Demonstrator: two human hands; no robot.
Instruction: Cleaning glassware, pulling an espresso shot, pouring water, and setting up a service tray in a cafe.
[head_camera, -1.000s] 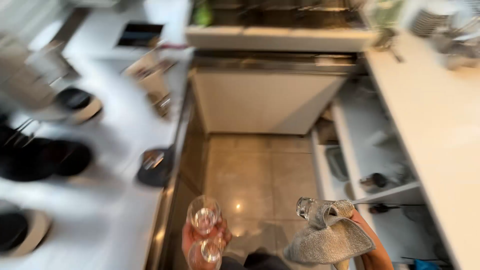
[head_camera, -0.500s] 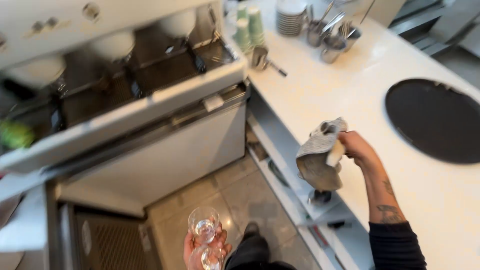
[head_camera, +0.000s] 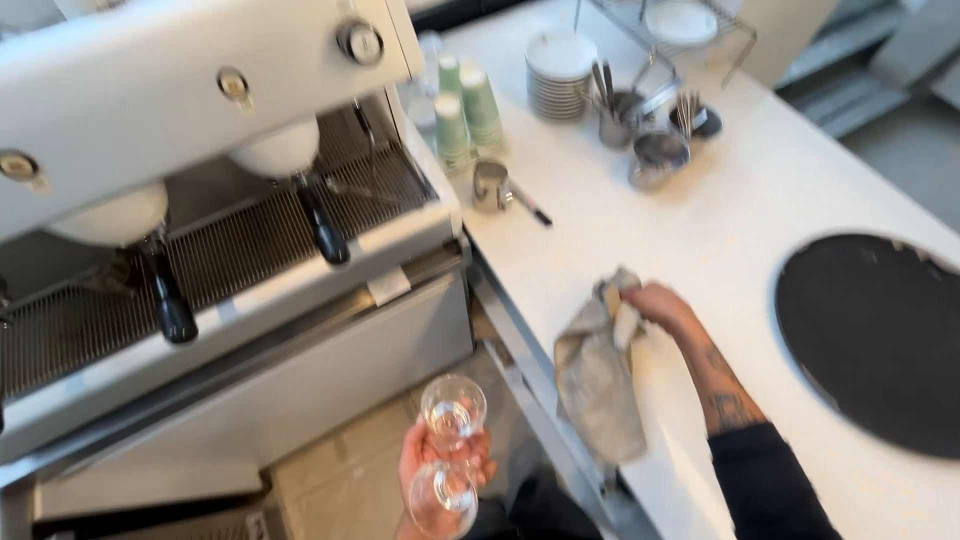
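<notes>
Our left hand (head_camera: 440, 465) is wrapped around two clear glasses (head_camera: 450, 450), one above the other, held low over the floor in front of the espresso machine (head_camera: 200, 200). Our right hand (head_camera: 655, 305) pinches a grey cloth (head_camera: 600, 375) at the near edge of the white table (head_camera: 720, 230); most of the cloth droops over that edge. As we judge it, both glasses are in hand and neither stands on the table yet. A dark round mat (head_camera: 870, 340) lies towards the right edge, cut off by the frame. The lower glass blurs into our fingers, so its rim and any wetness are hard to make out.
</notes>
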